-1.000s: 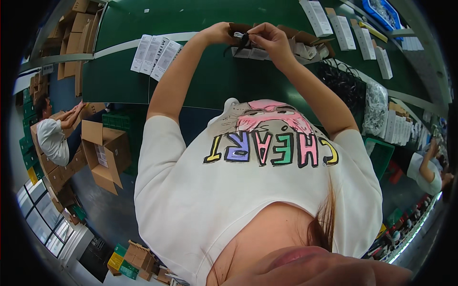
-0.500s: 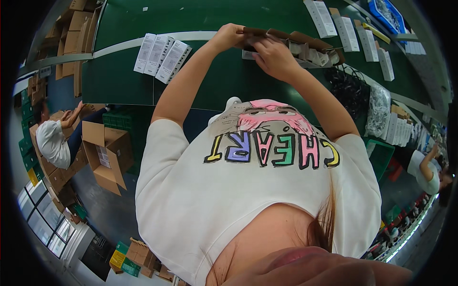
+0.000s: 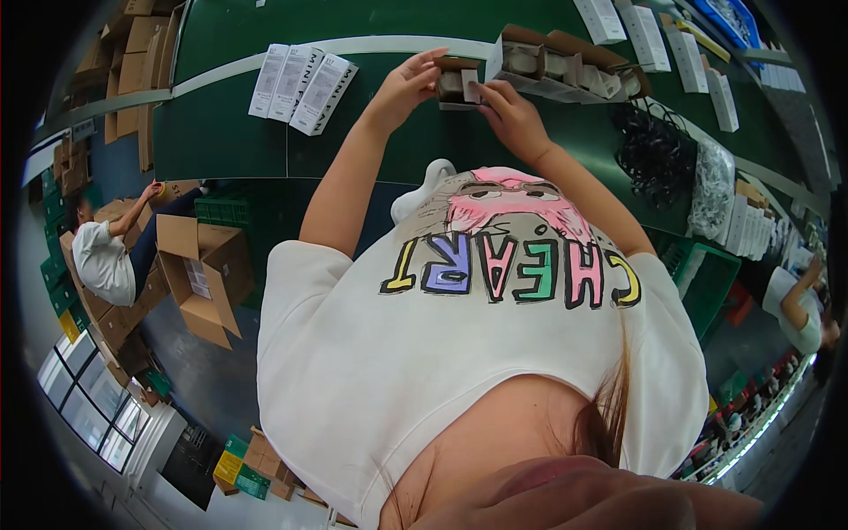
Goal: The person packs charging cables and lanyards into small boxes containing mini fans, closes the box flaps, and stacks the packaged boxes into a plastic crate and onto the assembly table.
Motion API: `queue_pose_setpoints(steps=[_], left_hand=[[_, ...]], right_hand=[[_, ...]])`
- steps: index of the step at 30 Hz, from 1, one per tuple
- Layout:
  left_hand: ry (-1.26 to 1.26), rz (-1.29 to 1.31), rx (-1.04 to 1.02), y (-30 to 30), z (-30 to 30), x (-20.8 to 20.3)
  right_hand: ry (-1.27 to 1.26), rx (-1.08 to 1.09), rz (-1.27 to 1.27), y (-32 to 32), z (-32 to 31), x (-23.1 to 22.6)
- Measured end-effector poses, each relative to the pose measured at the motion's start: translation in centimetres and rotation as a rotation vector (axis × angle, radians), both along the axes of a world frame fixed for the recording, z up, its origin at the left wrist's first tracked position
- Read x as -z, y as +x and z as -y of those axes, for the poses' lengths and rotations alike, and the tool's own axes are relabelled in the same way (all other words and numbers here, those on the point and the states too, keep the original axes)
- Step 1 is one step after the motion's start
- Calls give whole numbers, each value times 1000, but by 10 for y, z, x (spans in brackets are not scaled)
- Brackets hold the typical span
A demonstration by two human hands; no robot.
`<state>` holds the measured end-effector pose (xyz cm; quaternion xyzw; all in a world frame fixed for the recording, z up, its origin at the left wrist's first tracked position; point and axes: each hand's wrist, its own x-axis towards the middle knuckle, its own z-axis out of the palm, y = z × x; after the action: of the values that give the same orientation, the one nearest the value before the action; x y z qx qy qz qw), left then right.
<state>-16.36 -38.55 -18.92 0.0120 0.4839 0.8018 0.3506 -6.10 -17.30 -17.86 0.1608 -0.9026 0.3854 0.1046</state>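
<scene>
A small open carton [image 3: 450, 88] with brown inner walls stands on the green table in front of me, apart from a row of open cartons [image 3: 539, 86] at its right. My left hand [image 3: 403, 91] is at the carton's left side, fingers stretched out and apart, the tips close to its edge. My right hand [image 3: 515, 120] pinches a small white folded piece [image 3: 471, 87] at the carton's right side; whether it is a leaflet or a flap I cannot tell. Pale wrapped items show inside the row's cartons.
Three white printed boxes [image 3: 303, 88] lie at the left on the table. Several white boxes [image 3: 645, 37] stand far right, near a blue bin [image 3: 726, 22]. Black cords [image 3: 652, 146] and clear plastic bags [image 3: 709, 190] lie to the right. An open cardboard box [image 3: 205, 278] sits at lower left.
Both hands have moved slightly left from the row's left end. One carton now stands separate from the row, and a white piece shows in my right fingers. My left fingers have spread.
</scene>
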Motion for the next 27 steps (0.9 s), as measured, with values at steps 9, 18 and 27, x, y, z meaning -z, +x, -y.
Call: queue_pose_setpoints(steps=[9,18,27], left_hand=[[-511,-1232,-362,36,-4,20],[-853,-1595,-187,29,-4,1],[-994,-1552,-101,43,-11,-2]], right_hand=[[-189,10,20,-11,1,31],[-177,37,57,-22,1,22],[-180,64,37,-15,0,30]])
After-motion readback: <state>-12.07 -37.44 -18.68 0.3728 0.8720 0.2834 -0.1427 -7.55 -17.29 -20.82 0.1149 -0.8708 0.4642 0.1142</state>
